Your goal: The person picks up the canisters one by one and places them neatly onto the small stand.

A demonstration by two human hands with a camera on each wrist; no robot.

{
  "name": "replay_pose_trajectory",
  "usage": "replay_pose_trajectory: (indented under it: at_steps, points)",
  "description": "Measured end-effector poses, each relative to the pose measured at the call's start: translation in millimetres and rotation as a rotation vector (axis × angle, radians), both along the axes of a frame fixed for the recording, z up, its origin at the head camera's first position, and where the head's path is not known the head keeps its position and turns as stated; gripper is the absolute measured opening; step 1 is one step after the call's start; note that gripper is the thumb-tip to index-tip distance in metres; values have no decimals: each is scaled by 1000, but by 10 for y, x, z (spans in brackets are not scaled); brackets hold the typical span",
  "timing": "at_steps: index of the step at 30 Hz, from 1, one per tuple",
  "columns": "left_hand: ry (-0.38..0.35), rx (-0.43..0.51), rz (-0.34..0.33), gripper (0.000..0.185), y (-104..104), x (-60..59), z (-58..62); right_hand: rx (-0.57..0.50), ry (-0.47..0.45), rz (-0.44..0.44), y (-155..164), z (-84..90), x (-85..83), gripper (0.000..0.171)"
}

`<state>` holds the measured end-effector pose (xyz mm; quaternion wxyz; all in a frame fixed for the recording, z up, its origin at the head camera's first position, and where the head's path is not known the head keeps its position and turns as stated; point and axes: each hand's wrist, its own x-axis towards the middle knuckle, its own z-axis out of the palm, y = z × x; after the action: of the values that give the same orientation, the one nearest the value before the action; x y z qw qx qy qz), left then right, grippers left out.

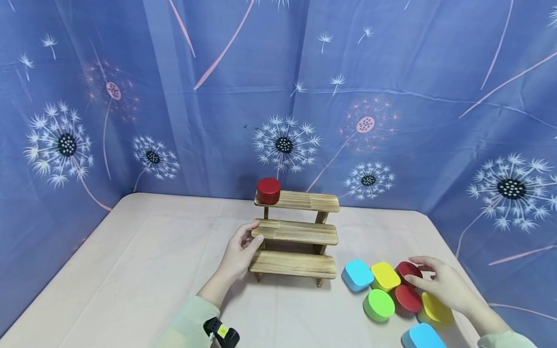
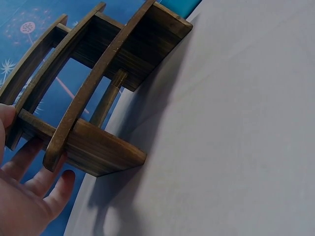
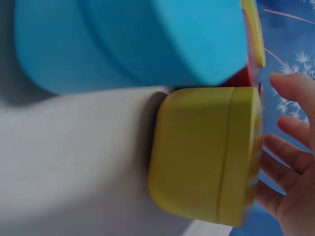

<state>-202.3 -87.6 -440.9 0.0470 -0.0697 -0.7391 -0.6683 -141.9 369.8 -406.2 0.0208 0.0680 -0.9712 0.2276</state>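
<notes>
Pale table (image 1: 130,270): three-tier wooden shelf (image 1: 296,264), red round box (image 1: 268,190) on top tier; at right, blue, yellow, red, green boxes (image 1: 379,305).

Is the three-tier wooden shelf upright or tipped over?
Upright: the three-tier brown wooden shelf stands with its tiers facing up, a round red box resting on the highest.

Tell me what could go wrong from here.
A jolt from the left grip could shake the wooden stand and tip off the shelved red box, which sits at the left end of the top shelf.
The right grip is at the far red box, closely packed among others, and might nudge the near yellow box.
</notes>
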Motion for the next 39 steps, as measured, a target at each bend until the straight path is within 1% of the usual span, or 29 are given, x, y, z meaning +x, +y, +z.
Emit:
replay_pose_trajectory:
  at_steps: [6, 12, 19, 33, 39]
  points:
    - [3, -1, -1, 40, 3, 0, 0, -1, -39, -10, 43, -75, -8, 60]
    - [3, 2, 2, 40, 14, 4, 22, 13, -45, -29, 76, -122, -11, 62]
    - [25, 16, 3, 40, 22, -7, 44, 15, -47, -39, 88, -112, -20, 63]
    - [24, 7, 0, 40, 16, 1, 24, 12, -42, -54, 84, -162, -15, 67]
    - [23, 8, -2, 40, 4, -3, -7, 4, -32, -44, 73, -111, -54, 67]
